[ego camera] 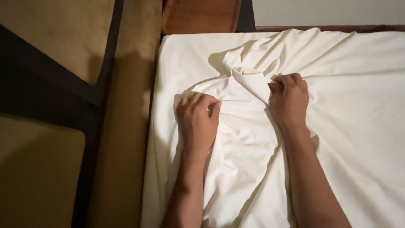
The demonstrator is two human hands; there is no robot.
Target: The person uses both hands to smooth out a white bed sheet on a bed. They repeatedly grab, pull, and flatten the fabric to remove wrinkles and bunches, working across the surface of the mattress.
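Hands of one person worked on a cream-white cotton bed sheet (346, 109) spread over a mattress, seen from above. The left hand (197, 120) lay knuckles-up near the left edge of the bed, its fingers (201, 101) curled closed around a pinch of the sheet. The right hand (290, 101) lay just beside the middle of the bed, likewise closed, its fingertips (282, 80) gripping a raised fold of the same cloth. Between and just beyond the two hands the sheet was gathered into a bunched ridge (247, 69), from which creases ran outward toward the far edge and down between the forearms. Elsewhere, to the right, the cloth lay flatter, with long shallow wrinkles.

Left of the bed stood a tan upholstered panel (126, 126), running upright along the mattress edge and touching it. Further left lay a dark brown frame (50, 90) bordering two tan cushioned areas (38, 169). At the head of the bed, a reddish-brown wooden board (198, 14) showed above the sheet's near corner, and a narrow dark wooden rail (337, 28) ran along the far edge below a pale grey wall (329, 10). Nothing lay on the sheet between the hands and its edges; the bunched ridge alone rose in front of the fingers.
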